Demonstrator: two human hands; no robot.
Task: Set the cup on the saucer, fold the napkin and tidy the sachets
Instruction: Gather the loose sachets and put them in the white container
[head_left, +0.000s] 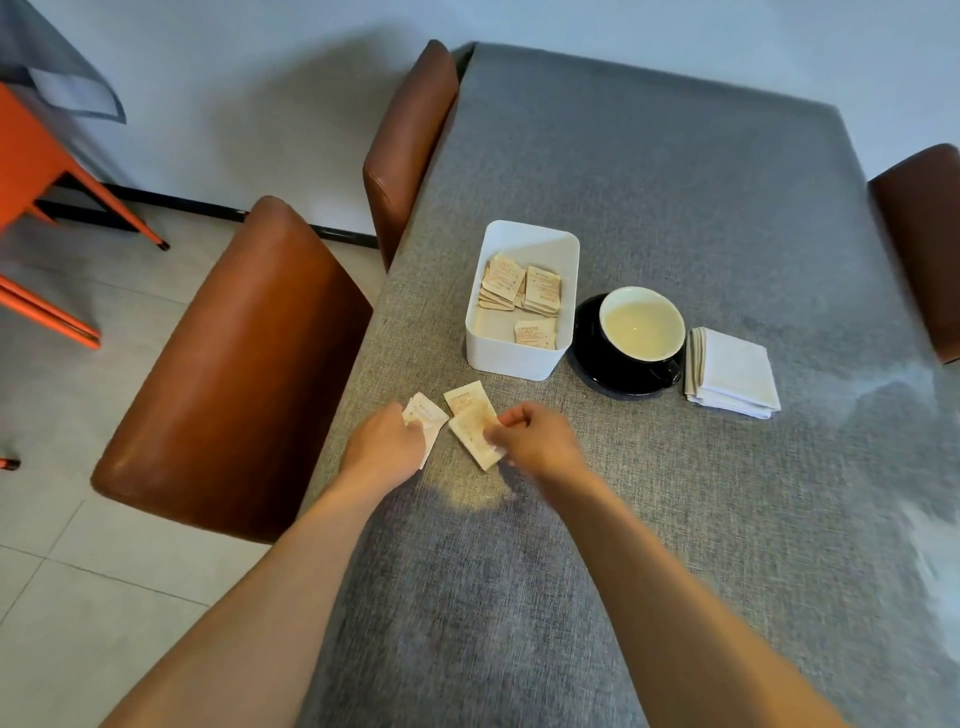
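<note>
Sachets near the tabletop's left edge look light, thin, floppy; best pinched by an edge. Left hand is curled on some, right hand pinches one.

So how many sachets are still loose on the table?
3 visible: one under the left hand, one nearer the box, one at the right hand. More may be hidden under the hands.

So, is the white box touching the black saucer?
Cannot tell. In the head view the white box stands right beside the saucer, and its near right corner meets the saucer's rim in the picture, but no clear contact or gap shows.
</note>
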